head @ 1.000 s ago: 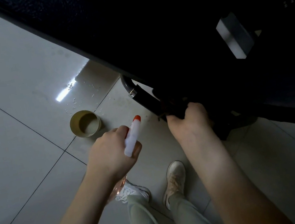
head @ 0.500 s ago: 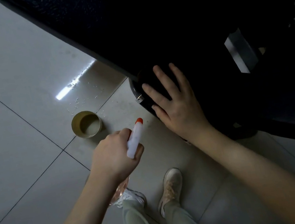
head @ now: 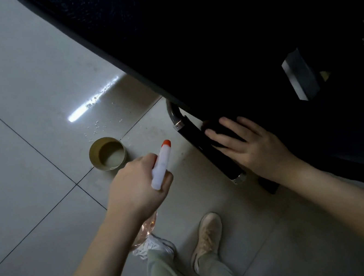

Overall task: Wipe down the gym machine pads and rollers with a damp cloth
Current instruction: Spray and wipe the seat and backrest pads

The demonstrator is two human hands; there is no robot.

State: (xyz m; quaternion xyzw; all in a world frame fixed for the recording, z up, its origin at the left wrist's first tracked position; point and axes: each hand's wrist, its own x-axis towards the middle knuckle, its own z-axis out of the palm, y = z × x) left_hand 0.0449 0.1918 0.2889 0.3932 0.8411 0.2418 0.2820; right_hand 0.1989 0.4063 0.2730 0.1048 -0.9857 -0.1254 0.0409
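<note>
Black foam, chrome-capped: entries from the head view, each placed against the black cylindrical roller with chrome end caps (head: pixel 210 152).

1. The roller. It runs slantwise under the edge of the large black textured machine pad (head: pixel 181 28), which lies above it and to its right.
2. My right hand (head: pixel 255 151). It lies flat on the roller's upper half with the fingers (head: pixel 232 126) straight and spread. I judge this is meant to press along the curve.
3. A dark patch (head: pixel 223 134) under those fingers, on the roller. It may be the damp cloth, but I cannot tell.
4. My left hand (head: pixel 136 189), left of the roller. Its fingers are curled round the neck of the white spray bottle with orange nozzle (head: pixel 162 163). The nozzle points up and away, so I take it to be on standby, not spraying.
5. A brass-coloured round tin (head: pixel 107 153), open end up, stands on the pale glossy tiled floor (head: pixel 14 118) well left of the roller.
6. Scattered droplets (head: pixel 96 126) lie beyond the tin, probably overspray.
</note>
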